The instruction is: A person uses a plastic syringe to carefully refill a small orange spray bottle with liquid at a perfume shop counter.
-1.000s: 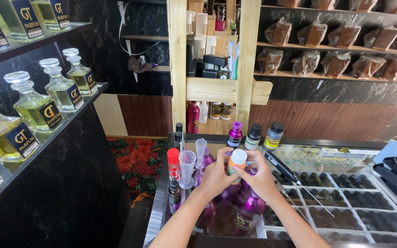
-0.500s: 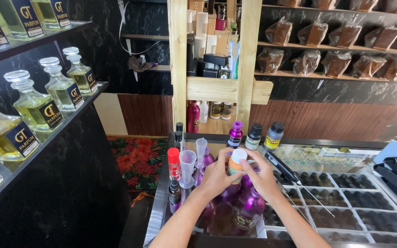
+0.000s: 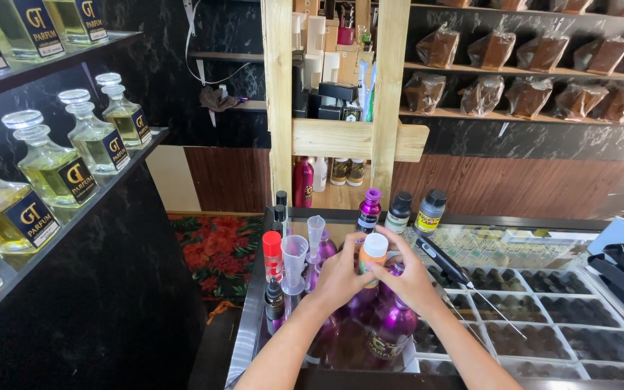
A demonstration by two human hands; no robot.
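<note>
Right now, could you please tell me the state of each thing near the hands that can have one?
Small orange bottle: upright, white cap on, held by both hands.
Left hand: grip closed on the bottle's side.
Right hand: fingers at the cap.
Measuring cup: upright, looks empty.
Funnel: upright, nothing visible inside.
Red-capped bottle: capped.
Purple bottles: upright.

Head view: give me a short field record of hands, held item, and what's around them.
left hand: grips the small bottle from its left side
right hand: fingers on the small bottle's cap and right side
small bottle: orange body, white cap, upright, held above the purple bottles
purple bottles: clustered under the hands on the counter
funnels: clear, left of the hands
red-capped bottle: further left
glass counter: rows of small vials inside
shelf bottles: yellow liquid, far left
</note>
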